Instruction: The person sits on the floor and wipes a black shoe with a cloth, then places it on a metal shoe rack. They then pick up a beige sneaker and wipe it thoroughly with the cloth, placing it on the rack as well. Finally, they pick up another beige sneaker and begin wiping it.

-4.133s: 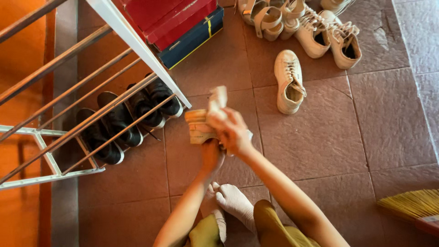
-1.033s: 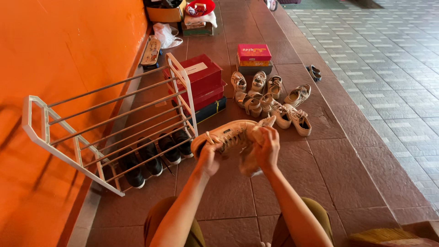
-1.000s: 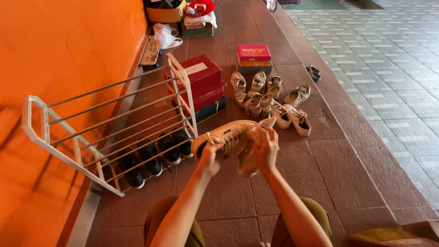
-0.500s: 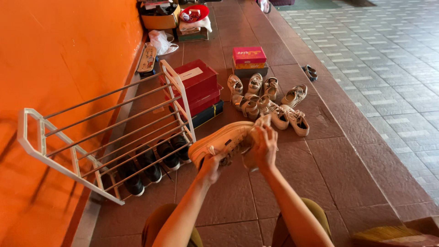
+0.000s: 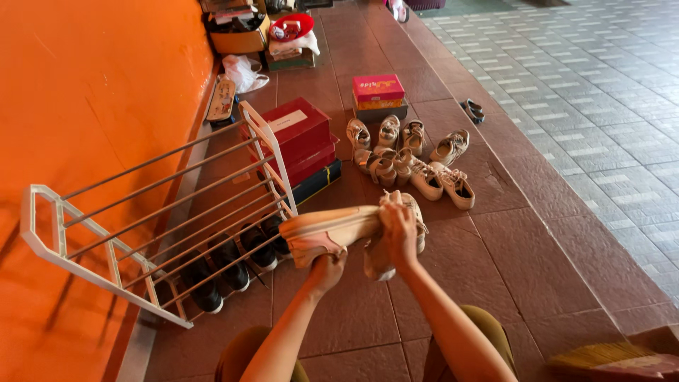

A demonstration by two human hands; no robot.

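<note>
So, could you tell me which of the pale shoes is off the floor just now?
The cream sneaker held in both hands, left hand beneath, right hand at its far end; the other pale shoes sit on the tiles.

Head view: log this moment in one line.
left hand: holds sneaker from below | right hand: presses cloth on sneaker | rack: left, black shoes under it | floor: pale shoes, boxes
</note>
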